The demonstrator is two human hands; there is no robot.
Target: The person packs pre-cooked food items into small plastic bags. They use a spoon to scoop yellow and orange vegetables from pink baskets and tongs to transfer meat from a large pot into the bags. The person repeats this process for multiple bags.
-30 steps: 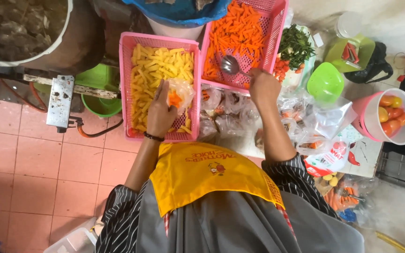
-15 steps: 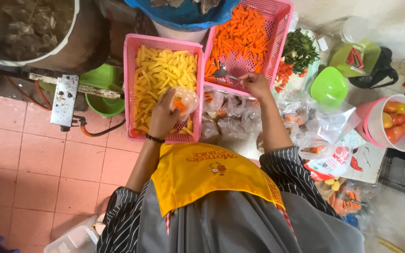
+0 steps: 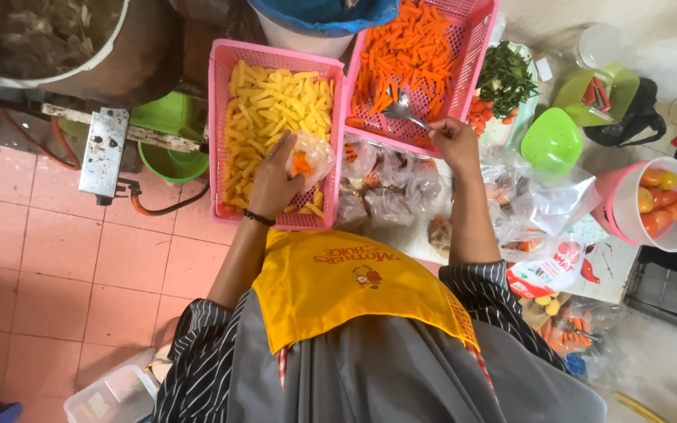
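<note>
Your single head-worn view, straight down from well above, onto your pink plastic mesh baskets [image 3: 221, 141] and yellow apron [image 3: 338, 290].

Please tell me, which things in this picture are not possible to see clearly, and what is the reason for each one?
- Head view: inside of the small clear bag, partly covered by the left hand; only orange pieces show.
- Spoon handle end, inside the right hand.
- Blue tub contents, cut off by the top edge.
- Filled bags on the table: contents too small, blurred by plastic.
</note>
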